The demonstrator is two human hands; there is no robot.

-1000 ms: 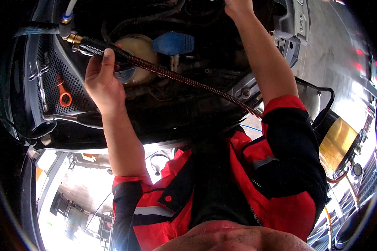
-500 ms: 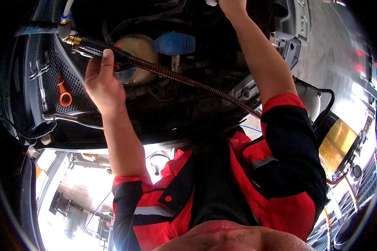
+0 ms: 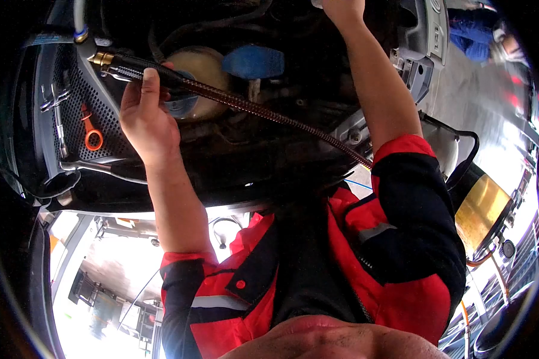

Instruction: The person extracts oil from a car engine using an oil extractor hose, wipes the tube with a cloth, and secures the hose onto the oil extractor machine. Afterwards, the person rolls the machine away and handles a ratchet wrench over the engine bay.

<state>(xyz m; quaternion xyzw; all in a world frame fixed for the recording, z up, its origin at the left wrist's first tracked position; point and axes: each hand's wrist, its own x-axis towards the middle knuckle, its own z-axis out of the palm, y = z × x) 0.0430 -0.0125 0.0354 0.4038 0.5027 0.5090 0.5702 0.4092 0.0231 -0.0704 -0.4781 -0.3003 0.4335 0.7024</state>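
In the head view, my left hand (image 3: 150,122) is closed around a black hose handle (image 3: 139,67) with a brass fitting, its thumb lying along the top. A clear hose rises from its far left end. A coiled brown spring-guarded hose (image 3: 251,107) runs from the handle down to the right, towards my right elbow. Beneath the handle sits a yellowish translucent reservoir (image 3: 206,75), and beside it a blue cap-like part (image 3: 254,62). My right hand (image 3: 344,9) reaches forward over the dark engine bay; its fingers are cut off by the top edge, with a small whitish thing beside them.
A red-orange ring-handled tool (image 3: 91,134) and a chrome ratchet-like tool (image 3: 58,122) lie on the perforated panel at left. To the right stands a tank of amber liquid (image 3: 484,203) with a gauge. A person in blue (image 3: 470,33) is at the upper right.
The handle and my left hand have shifted very slightly. My right hand has moved a little right. A person in blue has come into view at the upper right.
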